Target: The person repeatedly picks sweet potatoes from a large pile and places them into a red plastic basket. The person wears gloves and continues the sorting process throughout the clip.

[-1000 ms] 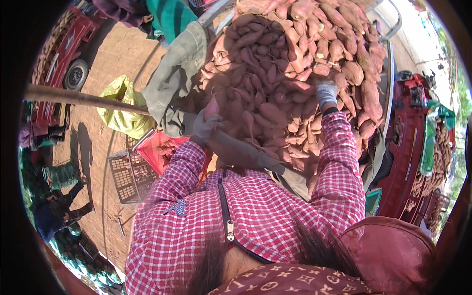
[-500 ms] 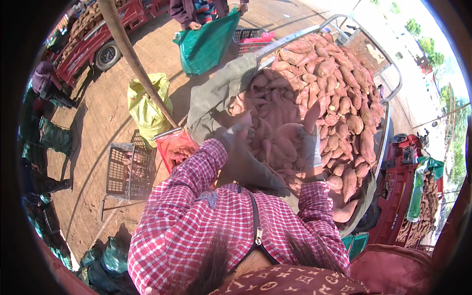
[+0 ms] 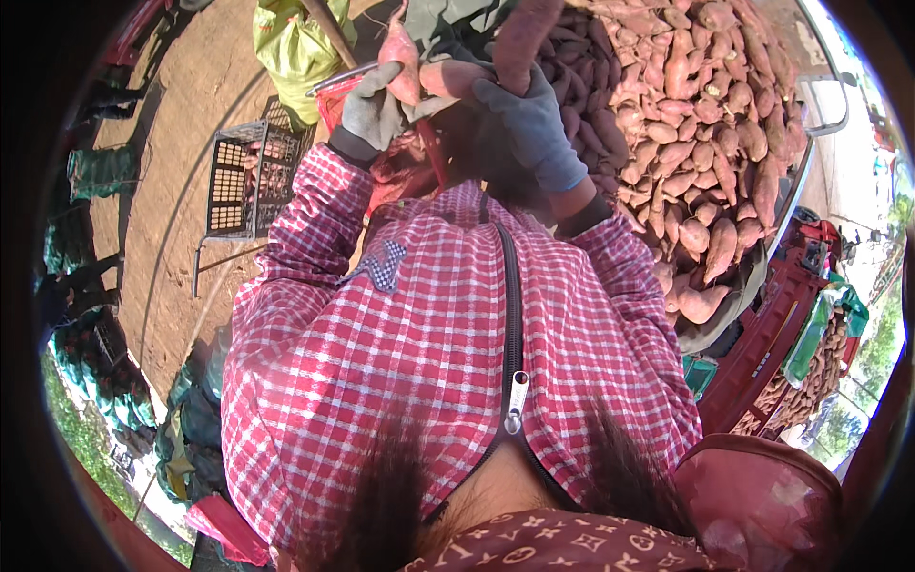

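Observation:
Both my hands wear grey gloves and are raised in front of my chest. My left hand (image 3: 374,112) is closed on a pinkish sweet potato (image 3: 399,55) with a thin root at its top end. In my right hand (image 3: 536,129) is a longer, darker sweet potato (image 3: 524,40), tilted upward. A third sweet potato (image 3: 454,79) lies crosswise between the hands; which one bears it I cannot tell. Just beneath my left hand hangs a red bag (image 3: 431,151) on a frame, its inside partly shaded. Beyond my right hand lies a large heap of sweet potatoes (image 3: 705,143).
A black crate (image 3: 236,186) with small sweet potatoes stands on a metal stand at the left. Behind it is a yellow sack (image 3: 291,48), beside a slanting wooden pole (image 3: 329,30). A metal rail (image 3: 827,126) edges the heap. Red vehicle (image 3: 777,324) at right.
My hands have left the heap and come left, over the red bag, with sweet potatoes in them. The view has tipped down, and the person with the green sack is out of sight.

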Demonstrator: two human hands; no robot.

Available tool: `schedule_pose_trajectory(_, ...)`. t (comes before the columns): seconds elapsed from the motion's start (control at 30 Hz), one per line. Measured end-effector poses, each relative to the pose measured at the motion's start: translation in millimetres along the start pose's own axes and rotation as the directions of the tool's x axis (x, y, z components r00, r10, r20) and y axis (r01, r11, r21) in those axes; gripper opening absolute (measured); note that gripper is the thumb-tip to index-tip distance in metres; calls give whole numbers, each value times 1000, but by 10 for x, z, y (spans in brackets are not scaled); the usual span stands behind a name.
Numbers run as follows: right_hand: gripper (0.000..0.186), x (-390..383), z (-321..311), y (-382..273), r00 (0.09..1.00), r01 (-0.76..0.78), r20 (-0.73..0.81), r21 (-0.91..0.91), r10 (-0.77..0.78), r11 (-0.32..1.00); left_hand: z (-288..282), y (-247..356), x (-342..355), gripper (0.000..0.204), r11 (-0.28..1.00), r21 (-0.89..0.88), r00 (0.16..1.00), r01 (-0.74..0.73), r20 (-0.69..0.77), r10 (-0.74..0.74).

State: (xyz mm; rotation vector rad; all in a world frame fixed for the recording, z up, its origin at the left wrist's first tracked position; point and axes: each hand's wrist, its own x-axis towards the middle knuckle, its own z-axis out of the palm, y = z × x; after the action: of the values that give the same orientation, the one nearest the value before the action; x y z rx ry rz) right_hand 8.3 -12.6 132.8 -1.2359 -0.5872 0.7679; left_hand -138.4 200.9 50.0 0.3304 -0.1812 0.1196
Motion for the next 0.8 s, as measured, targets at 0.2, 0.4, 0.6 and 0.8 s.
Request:
schedule_pose_trajectory(0.2,70,235,423,796,925,-78,318,-382,210,921,-520,304,-660,50,973,175,835,-151,-505,220)
schedule_pose_trajectory(0.4,71,392,321,1234,877,166,362,-845,314,509,-1346,127,-1085,64,918,315,369,243,-905,212)
schedule_pose_trajectory(0.6,49,-76,-605,642,904,-34,241,-783,353,621,-1390,-9,-943,58,927,318,499,199,-847,183)
schedule_pose_trajectory(0.8,48,-434,-1682,193,986,-160,-134,-627,97,762,-965,8,-405,54,923,355,857,150,-512,57)
